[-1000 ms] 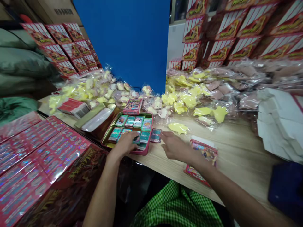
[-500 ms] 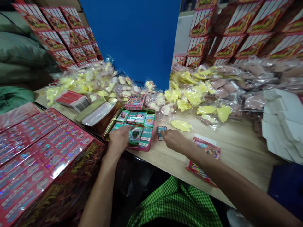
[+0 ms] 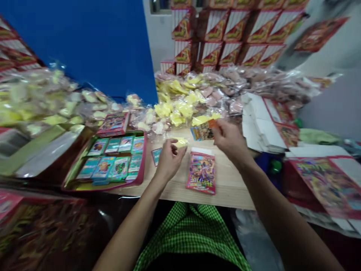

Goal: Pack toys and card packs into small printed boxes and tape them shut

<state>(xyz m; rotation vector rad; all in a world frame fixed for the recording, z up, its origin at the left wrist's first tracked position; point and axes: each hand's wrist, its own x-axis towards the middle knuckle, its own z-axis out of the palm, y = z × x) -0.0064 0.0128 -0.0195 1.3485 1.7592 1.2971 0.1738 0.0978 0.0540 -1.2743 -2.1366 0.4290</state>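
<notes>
My left hand (image 3: 169,160) pinches a soft yellow squishy toy (image 3: 181,142) at its fingertips, above the wooden table (image 3: 180,192). My right hand (image 3: 229,139) holds a small printed card (image 3: 203,130) with an orange edge up by its fingertips. Between my hands lies a pink-and-red printed packet (image 3: 200,172). A single teal card (image 3: 156,156) lies near my left hand. To the left stands a pink tin tray (image 3: 104,160) holding several rows of teal and colourful cards, with a printed box (image 3: 113,124) behind it.
Bagged yellow and pink squishy toys (image 3: 180,101) heap along the table's back edge, before stacked red-and-white boxes (image 3: 225,37). Flat white cardboard blanks (image 3: 261,122) lie at right, beside a large printed sheet (image 3: 327,184). A blue panel (image 3: 84,45) stands behind.
The view has swung right, shifting everything left. My left hand has left the tin and taken the yellow toy. My right hand has lifted a printed card.
</notes>
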